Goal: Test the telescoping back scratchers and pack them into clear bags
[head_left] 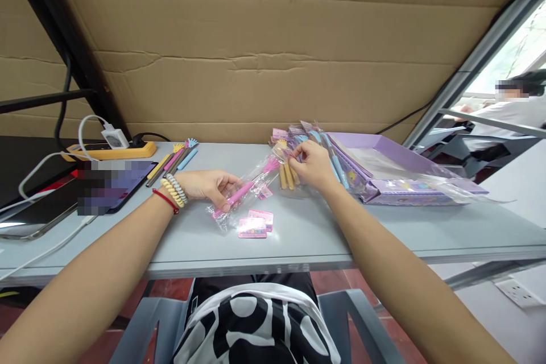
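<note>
Leftmost: orange power strip (145, 150) with white plug; dark phone (38, 213) cut off by frame edge; screen of second device (128, 182) partly blurred out, unreadable. Loose pens (173, 162), hand-shaped tops, lie on table (307, 239). Left hand (211, 186): grip narrow, thumb and fingers closed on lower end of clear packet (259, 177); pink pen (241, 194) inside, tilted up to the right, lower part partly covered by fingers. Small pink cards (252, 227) just below packet, overlapping; print too small to read. Right hand (313, 165): grip narrow, fingertips pinching upper end of packet, exact contact hard to make out. Wrapped pens (336, 162) behind and beside it, partly hidden. Purple box (426, 198), open, printed front; lettering illegible. Far right: person (507, 116), face blurred out, body cut off by frame; no brand legible anywhere
</note>
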Tool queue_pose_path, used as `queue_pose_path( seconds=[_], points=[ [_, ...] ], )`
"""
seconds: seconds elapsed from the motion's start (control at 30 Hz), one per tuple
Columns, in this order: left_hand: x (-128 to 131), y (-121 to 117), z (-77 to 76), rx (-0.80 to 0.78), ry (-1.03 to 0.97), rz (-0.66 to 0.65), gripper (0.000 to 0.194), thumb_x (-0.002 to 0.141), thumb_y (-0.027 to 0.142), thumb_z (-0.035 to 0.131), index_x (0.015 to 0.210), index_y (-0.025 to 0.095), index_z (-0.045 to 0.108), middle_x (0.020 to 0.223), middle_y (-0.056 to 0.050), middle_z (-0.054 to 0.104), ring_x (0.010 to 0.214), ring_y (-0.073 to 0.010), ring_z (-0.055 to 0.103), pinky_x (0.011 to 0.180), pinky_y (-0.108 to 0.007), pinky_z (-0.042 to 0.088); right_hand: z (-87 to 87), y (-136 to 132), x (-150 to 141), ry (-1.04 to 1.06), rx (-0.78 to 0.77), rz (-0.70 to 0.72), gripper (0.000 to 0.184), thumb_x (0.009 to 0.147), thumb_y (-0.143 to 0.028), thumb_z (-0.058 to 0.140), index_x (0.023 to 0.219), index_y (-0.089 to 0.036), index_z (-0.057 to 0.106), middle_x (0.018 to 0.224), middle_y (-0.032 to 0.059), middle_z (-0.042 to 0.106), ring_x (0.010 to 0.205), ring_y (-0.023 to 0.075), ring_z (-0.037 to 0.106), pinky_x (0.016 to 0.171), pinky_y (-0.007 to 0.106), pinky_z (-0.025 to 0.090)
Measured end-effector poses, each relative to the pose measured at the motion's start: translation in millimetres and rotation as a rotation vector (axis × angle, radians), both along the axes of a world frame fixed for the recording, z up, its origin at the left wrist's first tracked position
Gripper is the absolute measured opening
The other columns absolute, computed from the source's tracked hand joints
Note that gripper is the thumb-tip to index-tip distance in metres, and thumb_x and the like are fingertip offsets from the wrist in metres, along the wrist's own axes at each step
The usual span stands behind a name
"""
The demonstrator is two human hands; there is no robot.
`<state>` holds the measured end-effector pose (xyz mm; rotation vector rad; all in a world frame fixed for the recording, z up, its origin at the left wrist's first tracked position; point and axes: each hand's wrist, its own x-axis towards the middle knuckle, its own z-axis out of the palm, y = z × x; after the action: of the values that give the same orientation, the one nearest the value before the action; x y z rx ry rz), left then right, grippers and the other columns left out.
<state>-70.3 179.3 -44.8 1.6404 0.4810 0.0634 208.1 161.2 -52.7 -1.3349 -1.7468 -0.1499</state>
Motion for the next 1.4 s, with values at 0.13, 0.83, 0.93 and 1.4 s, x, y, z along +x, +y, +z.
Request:
queue_pose_path(
  seconds=[0.13, 0.83, 0.93, 1.4],
  points=[
    [1.8, -2.8, 1.1, 0.038, 0.012, 0.000, 0.048, 0.056, 0.017, 0.084, 0.101, 0.017, 0.066, 0.077, -0.002, 0.064, 0.064, -0.0115, 0.059, 0.057, -0.021, 0.050, -4.0, 2.4, 2.6, -0.080, 0.021, -0.014, 0.007, 0.066, -0.019, 0.056, 0.063, -0.020, 0.050, 0.070, 0.0030, 0.053, 0.067, 0.0156, 0.046, 0.063, 0.028, 0.037],
    [6.6, -10.2, 7.9, 0.054, 0.055, 0.013, 0.040, 0.051, 0.014, 0.085, 0.085, 0.016, 0.063, 0.074, 0.001, 0.063, 0.065, -0.0117, 0.057, 0.059, -0.022, 0.048, 1.0, 3.5, 5.2, 0.270, -0.104, -0.124, 0.014, 0.073, -0.027, 0.058, 0.070, -0.022, 0.045, 0.062, -0.0023, 0.055, 0.056, 0.0130, 0.048, 0.060, 0.029, 0.037],
    [6.3, -10.4, 8.4, 0.061, 0.044, 0.000, 0.039, 0.052, 0.015, 0.084, 0.086, 0.015, 0.064, 0.073, 0.001, 0.063, 0.065, -0.0115, 0.057, 0.059, -0.021, 0.048, 1.3, 4.9, 6.9, 0.359, -0.156, -0.113, 0.016, 0.073, -0.027, 0.059, 0.072, -0.022, 0.044, 0.056, -0.0039, 0.053, 0.051, 0.0128, 0.047, 0.056, 0.029, 0.037],
    [4.4, -8.1, 7.9, 0.034, 0.089, -0.037, 0.042, 0.054, 0.012, 0.083, 0.090, 0.015, 0.062, 0.076, 0.002, 0.064, 0.067, -0.0097, 0.058, 0.062, -0.020, 0.047, 5.2, 13.6, 22.2, 0.827, -0.187, 0.063, 0.024, 0.060, -0.021, 0.070, 0.072, -0.022, 0.049, 0.062, 0.0001, 0.063, 0.055, 0.0181, 0.060, 0.054, 0.034, 0.051]
  ],
)
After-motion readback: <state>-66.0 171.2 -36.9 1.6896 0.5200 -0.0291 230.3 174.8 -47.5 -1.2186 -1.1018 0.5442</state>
